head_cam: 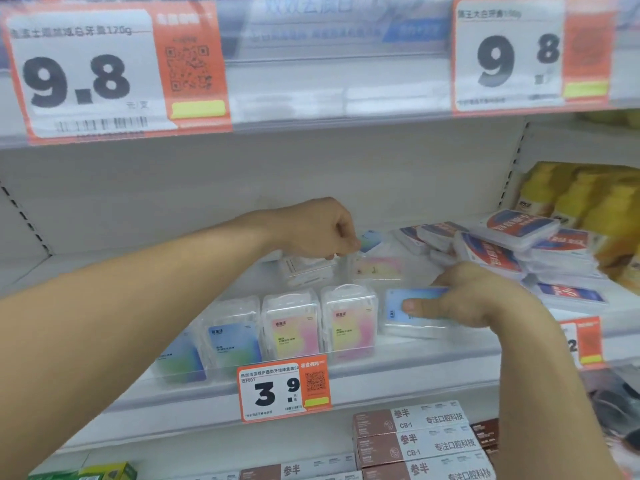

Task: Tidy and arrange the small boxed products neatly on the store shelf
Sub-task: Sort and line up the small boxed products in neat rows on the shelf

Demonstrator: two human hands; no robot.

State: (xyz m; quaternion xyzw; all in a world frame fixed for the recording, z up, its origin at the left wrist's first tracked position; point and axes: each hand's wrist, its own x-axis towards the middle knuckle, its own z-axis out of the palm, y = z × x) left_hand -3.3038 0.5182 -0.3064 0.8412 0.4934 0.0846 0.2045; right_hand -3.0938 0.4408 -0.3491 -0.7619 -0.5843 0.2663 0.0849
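R hand (474,299) fingers grip blue box (415,311); L hand (322,230) pinches box (370,239); tag (284,389) "3.9".

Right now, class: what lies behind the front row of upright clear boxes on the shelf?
Behind the front row lie loose clear boxes: a pink-yellow one flat, a white one beside it. The left hand covers part of them; anything further back is hidden.

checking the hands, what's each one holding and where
Right hand holds the blue clear-plastic box by its right end; left hand pinches a small blue-green box by its edge.
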